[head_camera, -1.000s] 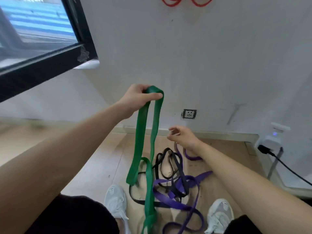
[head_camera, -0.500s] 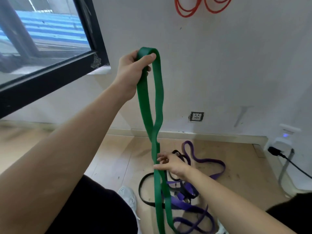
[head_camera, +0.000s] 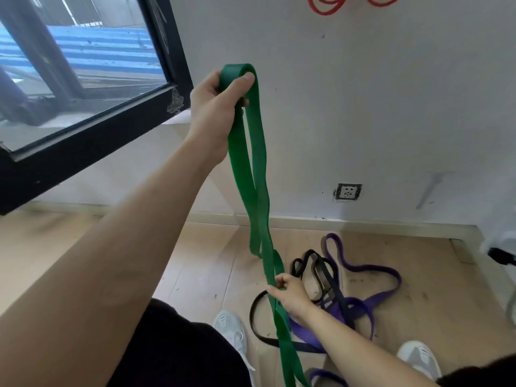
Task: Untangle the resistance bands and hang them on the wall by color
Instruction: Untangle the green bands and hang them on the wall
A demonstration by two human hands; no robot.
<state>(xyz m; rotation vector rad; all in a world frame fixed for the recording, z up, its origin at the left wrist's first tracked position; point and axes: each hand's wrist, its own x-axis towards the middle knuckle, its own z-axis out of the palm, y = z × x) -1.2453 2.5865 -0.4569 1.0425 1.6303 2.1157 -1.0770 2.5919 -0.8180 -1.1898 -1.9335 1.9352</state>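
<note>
We see the left hand (head_camera: 215, 107) raised in front of the white wall (head_camera: 363, 93), fingers curled and thumb pressed across the top fold of the green resistance band (head_camera: 252, 177), which it grips firmly. The band hangs from that fist as a long loop, its two strands running down side by side and crossing over each other near the floor. Lower down, the right hand (head_camera: 290, 294) pinches one green strand between thumb and curled fingers, just above the heap. The rest of the green band drops past the bottom edge of the view.

On the wooden floor (head_camera: 418, 275) beside the right hand lie a purple band (head_camera: 371, 269) and a thinner black band (head_camera: 324, 272), looped through one another in a tangle. Red bands (head_camera: 326, 7) hang on the wall at the top edge, only their lower curves showing.

We also make out a black window frame (head_camera: 92, 141) at the left, a wall socket (head_camera: 347, 192) low on the wall, a black plug (head_camera: 502, 255) at the right edge, and two white shoes (head_camera: 231, 328) on either side of the heap.
</note>
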